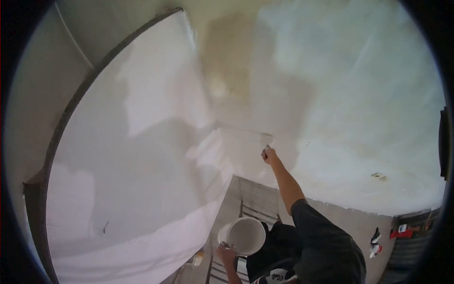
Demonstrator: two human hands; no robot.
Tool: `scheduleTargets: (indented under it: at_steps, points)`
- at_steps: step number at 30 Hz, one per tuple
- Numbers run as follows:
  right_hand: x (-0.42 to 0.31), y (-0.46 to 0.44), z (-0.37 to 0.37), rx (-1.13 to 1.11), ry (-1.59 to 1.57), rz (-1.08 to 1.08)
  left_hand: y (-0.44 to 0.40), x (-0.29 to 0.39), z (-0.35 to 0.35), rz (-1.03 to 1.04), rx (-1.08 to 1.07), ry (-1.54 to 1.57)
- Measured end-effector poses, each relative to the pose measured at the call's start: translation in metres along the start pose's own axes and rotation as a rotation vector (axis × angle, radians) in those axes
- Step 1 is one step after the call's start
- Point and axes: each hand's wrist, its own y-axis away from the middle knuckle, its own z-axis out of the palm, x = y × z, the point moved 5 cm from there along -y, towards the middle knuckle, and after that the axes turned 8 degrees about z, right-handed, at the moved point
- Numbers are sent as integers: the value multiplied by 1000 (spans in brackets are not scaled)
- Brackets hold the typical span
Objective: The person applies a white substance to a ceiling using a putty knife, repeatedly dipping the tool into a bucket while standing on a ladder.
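Note:
My right hand (pixel 268 154) is stretched out to the wall, its fingers closed round what looks like a paintbrush. The brush's broad pale head (pixel 267 138) is at the wall (pixel 340 142), near the corner. My left hand (pixel 227 253), low in view, grips the side of a white bucket (pixel 222 233) at its rim. The bucket is tilted so that its open mouth faces me. Its inside looks pale, and I cannot make out how much it holds. Close to the corner, the wall has whitish patches beside a yellowish-tan area.
A white wall (pixel 156 151) meets the corner on the left, with a small wire (pixel 105 227) sticking out. Metal rungs (pixel 257 213) show below me, above the floor (pixel 331 213). An outlet opening (pixel 379 176) is at right. Dark-and-white items (pixel 376 244) lie on the floor.

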Motion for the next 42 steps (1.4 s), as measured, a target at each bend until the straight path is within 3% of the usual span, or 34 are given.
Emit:
scheduleTargets:
  at_steps: [5, 8, 10, 12, 16, 20, 23, 26, 29, 32, 35, 38, 40, 42]
  points:
    - [-39, 55, 55, -70, -28, -72, 4, 30, -19, -70, 22, 31]
    - [-75, 133, 104, -104, 77, -148, 5, 0, 1, 18, 66, 30]
    - [-98, 204, 142, -154, 90, -276, 6, 2, -1, 4, 58, 5]
    - [-118, 252, 174, -348, 155, -347, 7, 5, -4, 11, 80, -21]
    - [-137, 318, 217, -376, 283, -543, 5, 8, -5, -1, 106, -36]
    - [-124, 311, 224, -189, 462, -893, 5, 4, -3, 75, 128, -1]
    - [-138, 238, 217, -159, 556, -1192, 7, 6, -2, 86, 156, -9]
    - [-130, 167, 190, -117, 628, -1199, 7, 18, -10, 103, 189, -53]
    - [-95, 117, 157, -65, 672, -1163, 3, 12, -9, 41, 109, -43]
    - [-42, 75, 116, -13, 614, -768, -1, 0, -1, -21, 75, -14]
    - [17, 41, 78, 25, 602, -431, 5, 4, -2, 60, 159, -126]
    - [67, -20, 33, 34, 229, -82, -1, 7, -5, -65, 20, -27]
    - [79, -26, 20, 139, 14, 64, -5, 16, -12, -74, 2, 18]
    - [63, -19, 23, 126, 78, -23, -5, 15, -14, -90, -14, 31]
